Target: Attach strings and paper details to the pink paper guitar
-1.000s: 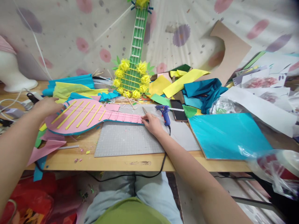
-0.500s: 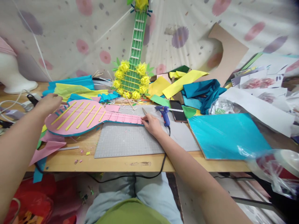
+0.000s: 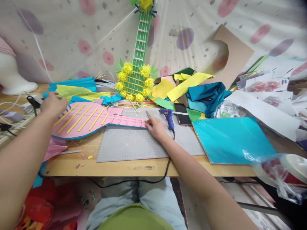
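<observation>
A pink paper-covered pipa model [image 3: 82, 119] lies flat with its round body to the left. Yellow sticks cross the body, thin lines run along its length, and its edge is blue. At the tip of the narrow neck, my right hand [image 3: 155, 127] is closed, thumb and fingers pinching the end. My left hand [image 3: 54, 105] is over the far left edge of the body, beside small blue pegs. Its fingers are curled together, and what they hold, if anything, is too small to make out. A grey cutting mat [image 3: 129, 145] lies under the neck.
A blue glue gun [image 3: 169, 118] and a phone [image 3: 182, 113] lie right of my right hand. Behind stands a green model instrument [image 3: 139, 51] with yellow flowers. Coloured paper [image 3: 189, 86] is heaped at the back; a turquoise board [image 3: 236, 139] lies right. A power strip [image 3: 16, 127] sits left.
My left hand has shifted slightly right, and its fingers have turned from pointing right to pointing up. The right hand stays at the neck's tip.
</observation>
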The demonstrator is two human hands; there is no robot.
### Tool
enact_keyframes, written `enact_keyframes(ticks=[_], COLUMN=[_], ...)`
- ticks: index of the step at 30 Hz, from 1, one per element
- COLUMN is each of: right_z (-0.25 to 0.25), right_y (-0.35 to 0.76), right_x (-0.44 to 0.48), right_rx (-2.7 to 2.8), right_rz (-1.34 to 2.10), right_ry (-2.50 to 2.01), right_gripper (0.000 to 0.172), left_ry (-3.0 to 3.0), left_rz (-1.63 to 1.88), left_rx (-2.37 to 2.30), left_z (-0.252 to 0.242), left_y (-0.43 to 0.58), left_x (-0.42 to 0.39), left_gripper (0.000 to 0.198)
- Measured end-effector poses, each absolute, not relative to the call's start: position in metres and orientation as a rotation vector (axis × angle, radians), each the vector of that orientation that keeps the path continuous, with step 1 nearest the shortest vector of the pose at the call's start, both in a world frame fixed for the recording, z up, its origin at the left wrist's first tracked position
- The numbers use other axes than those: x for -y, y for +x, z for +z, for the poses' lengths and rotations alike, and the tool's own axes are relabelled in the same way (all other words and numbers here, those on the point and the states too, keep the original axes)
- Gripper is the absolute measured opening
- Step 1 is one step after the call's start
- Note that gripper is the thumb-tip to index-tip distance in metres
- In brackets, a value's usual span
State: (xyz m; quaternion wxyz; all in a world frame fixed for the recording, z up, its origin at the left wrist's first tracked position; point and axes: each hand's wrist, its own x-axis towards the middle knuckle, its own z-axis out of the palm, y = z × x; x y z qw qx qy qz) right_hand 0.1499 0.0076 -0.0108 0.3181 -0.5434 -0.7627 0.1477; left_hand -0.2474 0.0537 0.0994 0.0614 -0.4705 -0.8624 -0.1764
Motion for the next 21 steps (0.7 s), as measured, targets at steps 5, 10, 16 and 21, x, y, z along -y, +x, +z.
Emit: enact_keyframes(ticks=[5, 10, 16, 21], right_z=[-0.013, -0.016, -0.017, -0.015], right_y=[0.150, 0.150, 0.150, 0.149], right_x=[-0.009, -0.009, -0.009, -0.007], right_rx=[1.995, 1.991, 1.998, 2.003], right_rz=[0.390, 0.386, 0.347, 0.327], right_ry=[-1.406, -1.404, -1.398, -1.362], right_gripper=[0.009, 0.008, 0.009, 0.016], left_ry=[-2.075, -2.834, -3.006, -3.029], left_rz=[-0.576, -0.383, -0.465, -0.534], left_rx=[2.218, 1.646, 1.502, 1.577], left_z=[0.084, 0.045, 0.030, 0.027], left_y=[-0.168, -0.089, -0.033, -0.027], left_x=[-0.044, -0.037, -0.035, -0.039], left_gripper=[0.041, 0.052, 0.072, 0.081])
